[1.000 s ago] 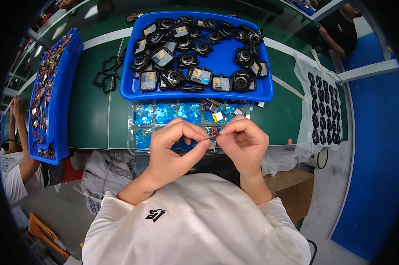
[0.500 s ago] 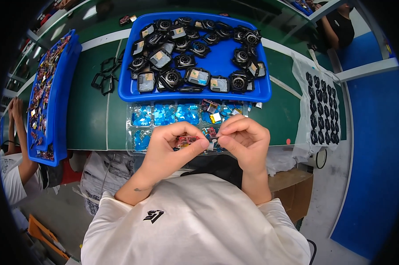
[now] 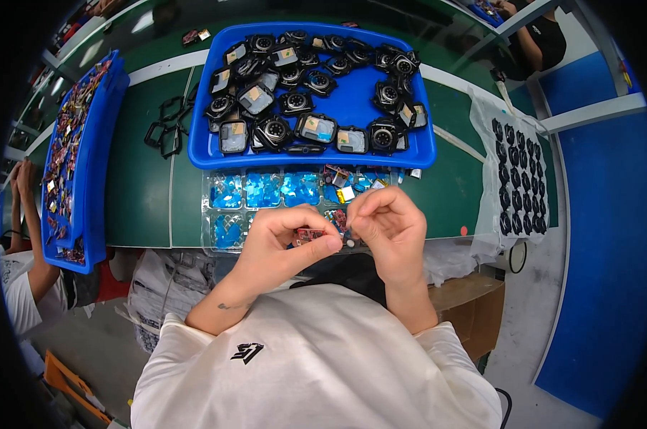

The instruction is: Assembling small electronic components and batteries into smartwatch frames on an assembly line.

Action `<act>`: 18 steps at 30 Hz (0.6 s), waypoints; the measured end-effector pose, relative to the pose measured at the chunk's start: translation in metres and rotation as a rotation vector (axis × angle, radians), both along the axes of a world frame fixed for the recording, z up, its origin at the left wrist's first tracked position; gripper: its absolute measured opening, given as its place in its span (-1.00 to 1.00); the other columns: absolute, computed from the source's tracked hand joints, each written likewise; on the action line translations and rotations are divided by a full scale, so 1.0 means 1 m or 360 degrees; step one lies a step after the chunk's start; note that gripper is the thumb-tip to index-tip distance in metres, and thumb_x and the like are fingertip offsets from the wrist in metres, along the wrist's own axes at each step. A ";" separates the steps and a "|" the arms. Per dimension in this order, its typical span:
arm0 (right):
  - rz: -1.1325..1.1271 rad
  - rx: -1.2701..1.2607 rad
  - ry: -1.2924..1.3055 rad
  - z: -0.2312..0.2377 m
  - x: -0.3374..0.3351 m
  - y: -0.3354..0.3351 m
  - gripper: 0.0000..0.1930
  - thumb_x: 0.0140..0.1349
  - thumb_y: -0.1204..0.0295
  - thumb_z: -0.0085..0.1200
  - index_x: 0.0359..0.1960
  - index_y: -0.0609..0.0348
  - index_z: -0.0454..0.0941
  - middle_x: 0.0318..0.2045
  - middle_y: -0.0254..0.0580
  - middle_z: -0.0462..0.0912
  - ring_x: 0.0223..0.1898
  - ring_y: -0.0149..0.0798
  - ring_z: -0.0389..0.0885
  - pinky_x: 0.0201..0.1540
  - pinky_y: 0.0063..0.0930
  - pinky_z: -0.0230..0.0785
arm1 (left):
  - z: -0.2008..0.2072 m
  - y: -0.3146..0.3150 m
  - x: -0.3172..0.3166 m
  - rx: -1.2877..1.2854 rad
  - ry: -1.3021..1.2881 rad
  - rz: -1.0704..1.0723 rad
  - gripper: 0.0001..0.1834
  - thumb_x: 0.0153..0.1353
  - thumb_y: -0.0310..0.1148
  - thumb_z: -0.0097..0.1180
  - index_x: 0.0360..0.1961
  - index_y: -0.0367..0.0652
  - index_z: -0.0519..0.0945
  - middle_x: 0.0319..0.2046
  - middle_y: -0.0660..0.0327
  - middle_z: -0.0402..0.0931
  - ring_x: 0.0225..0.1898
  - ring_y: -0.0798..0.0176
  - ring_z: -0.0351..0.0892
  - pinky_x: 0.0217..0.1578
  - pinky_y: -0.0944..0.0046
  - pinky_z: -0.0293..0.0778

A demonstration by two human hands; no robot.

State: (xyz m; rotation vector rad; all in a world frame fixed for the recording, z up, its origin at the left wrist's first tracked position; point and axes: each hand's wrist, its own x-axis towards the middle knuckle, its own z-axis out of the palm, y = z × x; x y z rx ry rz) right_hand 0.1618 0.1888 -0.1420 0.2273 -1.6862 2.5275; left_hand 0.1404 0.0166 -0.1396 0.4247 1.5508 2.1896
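My left hand [image 3: 280, 247] pinches a small red circuit board [image 3: 309, 234] between thumb and fingers. Close by on its right, my right hand [image 3: 391, 232] has thumb and forefinger pressed together; whatever is between those tips is too small to make out. Both hands are over the near side of a clear compartment tray [image 3: 207, 207]. Blue film pieces [image 3: 263, 189] fill several of its compartments. Red boards with silvery, yellow-edged battery cells [image 3: 345, 194] lie in others. My hands hide part of the near row.
Beyond the tray, a blue bin [image 3: 316, 159] holds many black watch cases [image 3: 295, 102]. Another blue bin [image 3: 98, 214] of small boards stands left, near black frames [image 3: 167, 136]. At right, dark watch parts [image 3: 518, 175] line a white sheet. Other people work at far left and upper right.
My right hand has shifted slightly left and down, its fingertips still near the board. My left hand keeps its grip on the board. The whole view has moved a little.
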 end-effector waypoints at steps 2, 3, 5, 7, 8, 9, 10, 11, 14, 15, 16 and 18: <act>-0.0265 0.0224 0.0089 0.001 -0.002 0.000 -0.90 0.11 0.62 0.15 -0.36 0.29 0.48 -0.43 -0.22 0.57 -0.45 -0.49 0.47 -0.41 -0.67 0.35 | 0.000 -0.002 -0.001 0.0028 0.0125 -0.0010 -0.94 0.09 -0.56 0.23 -0.40 -0.32 0.61 -0.45 0.25 0.54 -0.44 0.54 0.41 -0.42 0.53 0.32; -0.0398 0.0610 0.0244 0.002 -0.005 0.002 -0.90 0.08 0.63 0.18 -0.38 0.27 0.50 -0.46 -0.24 0.57 -0.46 -0.49 0.46 -0.42 -0.65 0.34 | 0.001 -0.002 -0.001 0.0050 0.0170 0.0059 -0.94 0.08 -0.56 0.23 -0.40 -0.31 0.61 -0.46 0.24 0.53 -0.44 0.52 0.41 -0.41 0.51 0.32; -0.0535 0.1003 0.0403 0.004 -0.009 0.008 -0.89 0.05 0.63 0.20 -0.41 0.26 0.52 -0.49 -0.26 0.58 -0.48 -0.49 0.46 -0.44 -0.63 0.32 | 0.000 -0.005 -0.003 0.0065 0.0240 0.0136 -0.93 0.08 -0.56 0.23 -0.39 -0.31 0.62 -0.45 0.23 0.53 -0.42 0.47 0.43 -0.38 0.49 0.33; -0.0533 0.1456 0.0650 0.006 -0.014 0.017 -0.81 -0.02 0.67 0.20 -0.32 0.26 0.56 -0.52 -0.28 0.55 -0.51 -0.45 0.43 -0.48 -0.62 0.26 | 0.000 -0.007 -0.003 0.0083 0.0170 0.0139 -0.93 0.08 -0.55 0.23 -0.39 -0.31 0.62 -0.45 0.23 0.52 -0.42 0.47 0.43 -0.37 0.49 0.33; -0.0528 0.1683 0.0774 0.007 -0.018 0.022 -0.76 -0.05 0.70 0.20 -0.28 0.26 0.58 -0.54 -0.29 0.54 -0.52 -0.43 0.42 -0.50 -0.61 0.23 | 0.000 -0.007 -0.003 0.0094 0.0096 0.0145 -0.93 0.09 -0.55 0.23 -0.38 -0.32 0.62 -0.46 0.23 0.52 -0.42 0.47 0.43 -0.37 0.48 0.33; -0.0530 0.1815 0.0955 0.008 -0.028 0.029 -0.68 -0.07 0.65 0.20 -0.19 0.22 0.59 -0.45 -0.21 0.55 -0.46 -0.33 0.45 -0.49 -0.54 0.24 | 0.000 -0.007 -0.003 0.0100 0.0101 0.0143 -0.93 0.09 -0.55 0.23 -0.38 -0.32 0.62 -0.46 0.23 0.52 -0.42 0.47 0.43 -0.37 0.48 0.33; -0.0533 0.1820 0.0961 0.012 -0.032 0.032 -0.68 -0.07 0.65 0.20 -0.19 0.22 0.59 -0.45 -0.21 0.55 -0.46 -0.33 0.45 -0.49 -0.54 0.24 | 0.001 -0.008 -0.003 0.0110 0.0057 0.0135 -0.93 0.09 -0.55 0.22 -0.38 -0.32 0.62 -0.46 0.23 0.52 -0.42 0.47 0.43 -0.37 0.48 0.33; -0.0594 0.1853 0.0770 0.019 -0.035 0.032 -0.71 -0.04 0.59 0.19 -0.21 0.23 0.59 -0.39 -0.17 0.53 -0.37 -0.24 0.45 -0.39 -0.45 0.28 | 0.002 -0.008 -0.002 0.0118 0.0009 0.0131 -0.93 0.09 -0.55 0.22 -0.38 -0.32 0.61 -0.47 0.24 0.51 -0.42 0.47 0.42 -0.37 0.48 0.33; -0.0929 0.2120 0.0674 0.026 -0.055 0.043 -0.71 -0.02 0.46 0.19 -0.20 0.24 0.58 -0.21 -0.11 0.47 -0.20 -0.13 0.43 -0.19 -0.34 0.33 | 0.002 -0.009 0.000 0.0141 0.0014 0.0147 -0.95 0.08 -0.56 0.22 -0.40 -0.31 0.61 -0.47 0.25 0.50 -0.42 0.47 0.42 -0.38 0.48 0.32; -0.0998 0.2272 0.0505 0.032 -0.058 0.041 -0.71 -0.07 0.46 0.23 -0.24 0.24 0.59 -0.19 -0.14 0.49 -0.18 -0.09 0.43 -0.13 -0.30 0.31 | 0.002 -0.010 0.000 0.0147 0.0019 0.0146 -0.95 0.08 -0.56 0.22 -0.40 -0.31 0.61 -0.47 0.25 0.50 -0.42 0.47 0.42 -0.38 0.48 0.32; -0.1003 0.2276 0.0510 0.031 -0.062 0.045 -0.71 -0.07 0.46 0.23 -0.24 0.24 0.59 -0.19 -0.14 0.49 -0.18 -0.09 0.43 -0.13 -0.30 0.31 | 0.000 -0.011 0.001 0.0131 0.0097 0.0137 -0.96 0.07 -0.57 0.22 -0.42 -0.31 0.62 -0.46 0.24 0.50 -0.41 0.47 0.41 -0.38 0.48 0.31; -0.0923 0.2392 0.0624 0.025 -0.070 0.052 -0.74 -0.11 0.46 0.26 -0.33 0.23 0.57 -0.12 -0.17 0.50 -0.14 -0.07 0.42 -0.07 -0.25 0.30 | 0.000 -0.011 0.000 0.0105 0.0191 0.0134 -0.97 0.07 -0.58 0.22 -0.44 -0.30 0.62 -0.45 0.24 0.50 -0.41 0.47 0.40 -0.39 0.49 0.31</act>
